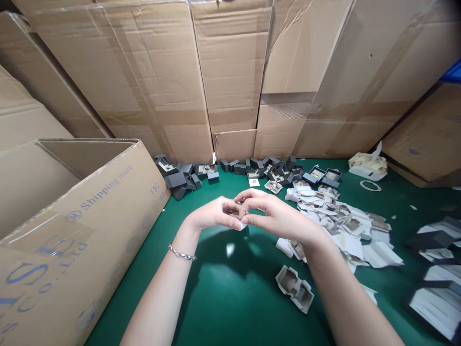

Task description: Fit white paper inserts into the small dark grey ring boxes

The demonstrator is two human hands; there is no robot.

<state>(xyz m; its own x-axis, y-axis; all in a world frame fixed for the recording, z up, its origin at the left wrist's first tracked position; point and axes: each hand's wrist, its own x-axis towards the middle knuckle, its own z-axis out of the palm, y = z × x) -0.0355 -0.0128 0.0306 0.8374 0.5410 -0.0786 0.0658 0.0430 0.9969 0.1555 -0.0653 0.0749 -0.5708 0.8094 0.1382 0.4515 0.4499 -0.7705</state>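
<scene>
My left hand (218, 213) and my right hand (272, 211) meet over the middle of the green table (223, 298). Between their fingertips is a small white piece (243, 225), mostly hidden by the fingers; whether it is paper or a moulded insert I cannot tell. Both hands are closed round it, slightly above the tabletop. Nearer to me, beside my right forearm, lies a grey moulded pulp insert (294, 288) with two hollows. A heap of white paper scraps and inserts (345, 221) spreads to the right of my right hand.
Small dark boxes (183, 179) line the table's back edge, some open. A large open carton (108, 211) stands at left, with a cardboard wall (234, 72) behind. A tissue pack (368, 166) and a white ring (370, 186) lie at back right; more black-and-white boxes (437, 298) sit at right.
</scene>
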